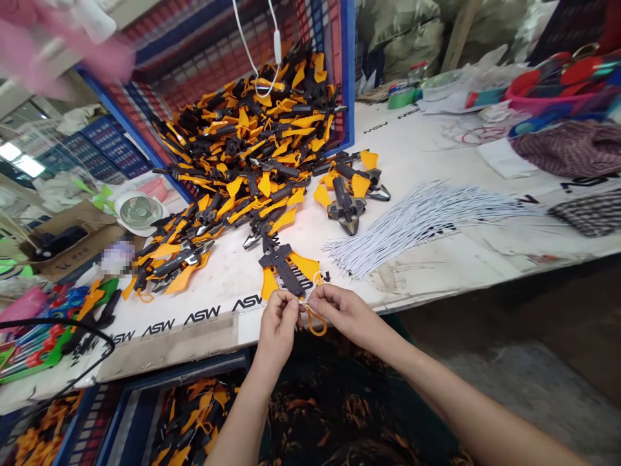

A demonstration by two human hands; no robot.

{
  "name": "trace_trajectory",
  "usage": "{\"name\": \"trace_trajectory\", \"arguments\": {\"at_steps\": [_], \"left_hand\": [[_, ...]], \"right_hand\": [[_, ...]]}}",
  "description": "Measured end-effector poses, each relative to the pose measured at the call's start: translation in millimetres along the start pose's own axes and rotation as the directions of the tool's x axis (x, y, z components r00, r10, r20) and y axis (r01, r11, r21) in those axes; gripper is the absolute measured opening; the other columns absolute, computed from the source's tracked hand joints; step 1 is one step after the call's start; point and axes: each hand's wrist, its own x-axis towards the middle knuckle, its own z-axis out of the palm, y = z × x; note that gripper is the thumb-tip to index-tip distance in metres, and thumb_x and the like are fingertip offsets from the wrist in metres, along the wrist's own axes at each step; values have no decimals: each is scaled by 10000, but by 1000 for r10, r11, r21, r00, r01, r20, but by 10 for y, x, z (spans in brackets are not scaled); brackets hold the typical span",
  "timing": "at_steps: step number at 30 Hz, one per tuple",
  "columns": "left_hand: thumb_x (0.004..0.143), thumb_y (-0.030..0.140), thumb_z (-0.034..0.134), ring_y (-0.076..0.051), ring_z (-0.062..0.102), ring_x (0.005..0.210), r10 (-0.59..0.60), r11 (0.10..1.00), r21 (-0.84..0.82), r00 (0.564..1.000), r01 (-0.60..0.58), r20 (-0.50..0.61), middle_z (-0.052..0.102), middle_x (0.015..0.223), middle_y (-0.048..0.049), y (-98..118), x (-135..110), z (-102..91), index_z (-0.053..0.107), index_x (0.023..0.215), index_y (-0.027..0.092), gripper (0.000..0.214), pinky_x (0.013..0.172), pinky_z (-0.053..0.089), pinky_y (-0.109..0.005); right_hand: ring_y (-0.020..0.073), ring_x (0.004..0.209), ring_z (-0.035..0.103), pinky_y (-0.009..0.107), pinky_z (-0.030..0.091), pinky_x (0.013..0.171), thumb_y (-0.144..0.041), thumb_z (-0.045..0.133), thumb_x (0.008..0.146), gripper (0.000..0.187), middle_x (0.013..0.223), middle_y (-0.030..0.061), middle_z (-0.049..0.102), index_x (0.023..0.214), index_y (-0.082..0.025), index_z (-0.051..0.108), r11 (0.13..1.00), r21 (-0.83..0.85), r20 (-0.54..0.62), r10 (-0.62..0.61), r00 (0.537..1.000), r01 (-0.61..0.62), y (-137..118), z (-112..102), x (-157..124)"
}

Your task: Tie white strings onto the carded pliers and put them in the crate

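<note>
Lower centre of the head view: the left hand (pixel 279 321) and right hand (pixel 339 305) both pinch a thin white tie (pixel 305 299) at the orange loop (pixel 316 323) of a black-and-orange plier (pixel 287 270) lying on the white table (pixel 228 272). Above it, a heap of pliers (pixel 242 149) spills from a tipped blue crate (pixel 348 71). A bundle of white ties (pixel 427 217) lies at the right.

Two bare hands, left hand (pixel 277 321) and right hand (pixel 339 309), pinch a white tie (pixel 306 299) on black-and-orange pliers (pixel 288 272) at the table's (pixel 427 272) edge, near a bundle of white ties (pixel 417 223).
</note>
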Motion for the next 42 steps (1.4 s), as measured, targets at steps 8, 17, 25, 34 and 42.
{"name": "trace_trajectory", "arguments": {"at_steps": [8,17,25,34,42], "left_hand": [[976,364,441,-120,536,634,74,976,204,997,-77,23,583,790,-5,-53,18,-60,517,919,196,193,601,433,-244],[927,133,576,-174,596,864,717,223,732,618,-643,324,691,982,-55,-47,117,-230,575,1032,210,130,769,414,-317],[932,112,485,-198,548,827,524,178,691,662,-700,536,660,920,-62,85,-32,-449,558,962,174,100,813,384,-368],[986,329,418,-214,638,945,271,560,697,894,-449,357,703,1021,-51,39,159,-573,610,1034,225,224,818,447,-332],[891,494,547,-308,705,817,87,436,900,995,2,-44,734,930,-143,55,456,209,512,1354,188,556,741,493,-379]], "right_hand": [[163,714,516,279,415,662,-613,573,818,433,742,6,563,779,-182,586,999,33,-43,43,998,-41,-5,30,25],[135,648,461,268,383,620,-589,587,811,410,689,-22,505,749,-184,554,993,83,23,78,997,-79,-1,73,29],[122,603,455,241,347,561,-356,566,862,194,638,-31,526,779,-184,593,989,-123,61,88,994,-80,5,43,-70],[153,847,607,292,485,713,-225,536,872,230,1301,104,546,1086,-221,619,931,-314,-36,-207,978,186,31,-331,-196],[187,743,649,353,498,719,-310,496,904,248,1155,72,624,1091,-236,641,590,-806,-207,-213,955,-43,143,-1125,11]]}}
